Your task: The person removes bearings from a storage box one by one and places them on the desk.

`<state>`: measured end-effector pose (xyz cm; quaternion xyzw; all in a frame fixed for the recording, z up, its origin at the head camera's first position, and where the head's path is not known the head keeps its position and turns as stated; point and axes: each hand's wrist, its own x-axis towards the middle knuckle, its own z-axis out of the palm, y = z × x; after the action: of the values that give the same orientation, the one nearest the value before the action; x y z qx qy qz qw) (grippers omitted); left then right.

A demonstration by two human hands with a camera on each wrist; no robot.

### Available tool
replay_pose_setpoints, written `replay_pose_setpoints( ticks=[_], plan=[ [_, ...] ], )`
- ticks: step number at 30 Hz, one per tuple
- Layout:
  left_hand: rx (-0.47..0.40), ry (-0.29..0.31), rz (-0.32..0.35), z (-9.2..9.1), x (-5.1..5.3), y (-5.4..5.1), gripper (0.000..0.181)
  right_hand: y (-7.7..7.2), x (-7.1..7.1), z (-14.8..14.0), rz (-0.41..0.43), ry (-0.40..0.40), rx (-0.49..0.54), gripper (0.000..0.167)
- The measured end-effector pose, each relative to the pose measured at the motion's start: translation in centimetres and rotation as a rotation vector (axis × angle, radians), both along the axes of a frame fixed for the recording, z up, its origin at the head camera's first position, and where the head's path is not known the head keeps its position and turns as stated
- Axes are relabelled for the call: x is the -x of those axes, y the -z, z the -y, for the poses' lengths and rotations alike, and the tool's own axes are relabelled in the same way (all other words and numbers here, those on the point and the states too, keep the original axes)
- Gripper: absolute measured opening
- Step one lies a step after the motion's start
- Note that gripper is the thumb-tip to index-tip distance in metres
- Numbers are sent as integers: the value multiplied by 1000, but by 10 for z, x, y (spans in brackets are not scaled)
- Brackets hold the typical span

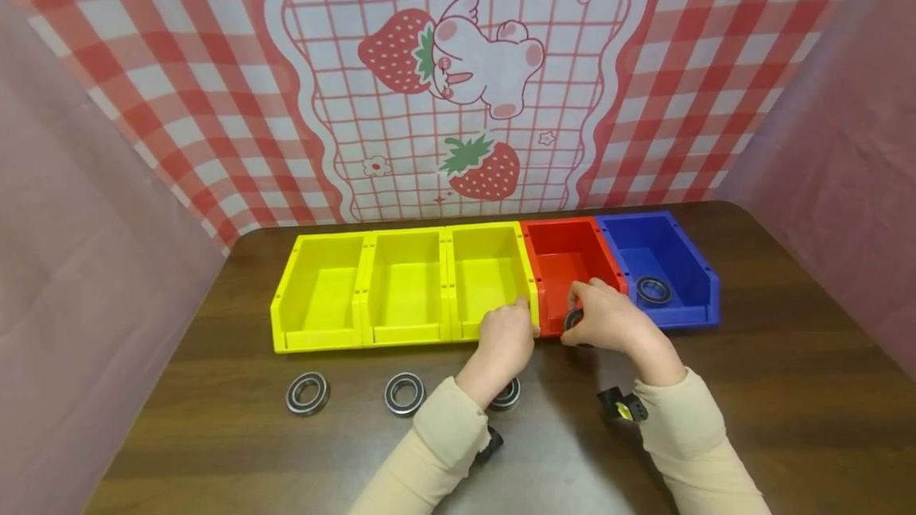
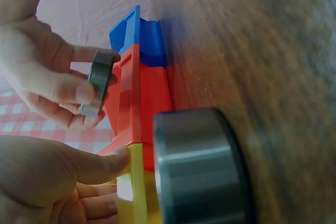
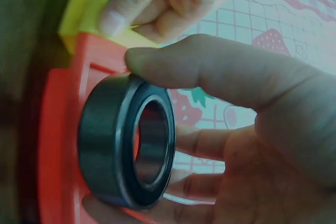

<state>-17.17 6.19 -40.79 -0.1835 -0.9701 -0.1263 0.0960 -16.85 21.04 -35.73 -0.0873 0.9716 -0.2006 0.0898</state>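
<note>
With the thumb and fingers of my right hand [image 1: 608, 323] I hold a ball bearing [image 3: 102, 135] on edge by its rim, at the front of the red bin [image 1: 561, 267]. My left hand [image 1: 503, 344] grips the front right corner of the rightmost yellow bin [image 1: 483, 280]. Its thumb presses the front wall in the left wrist view, with the other fingers behind it. Below my left wrist lies another ball bearing [image 1: 511, 396], partly covered by the arm. One more bearing [image 1: 642, 290] lies inside the blue bin [image 1: 647, 257] at the right end.
Two more yellow bins [image 1: 325, 288] continue the row to the left. On the brown table [image 1: 215, 435] in front of them lie two bearings, a left one [image 1: 293, 397] and a middle one [image 1: 390, 397]. A checked strawberry cloth [image 1: 329, 125] hangs behind the row.
</note>
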Motion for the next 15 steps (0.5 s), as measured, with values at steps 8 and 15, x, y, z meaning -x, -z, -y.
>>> replay_pose_setpoints(
  ticks=[8,15],
  plan=[
    [-4,15,10,0,-1,0,24,9,-18,-7,-76,-90,-29,29],
    [-10,27,13,1,1,0,24,16,-30,-8,-68,-154,-20,30]
  ],
)
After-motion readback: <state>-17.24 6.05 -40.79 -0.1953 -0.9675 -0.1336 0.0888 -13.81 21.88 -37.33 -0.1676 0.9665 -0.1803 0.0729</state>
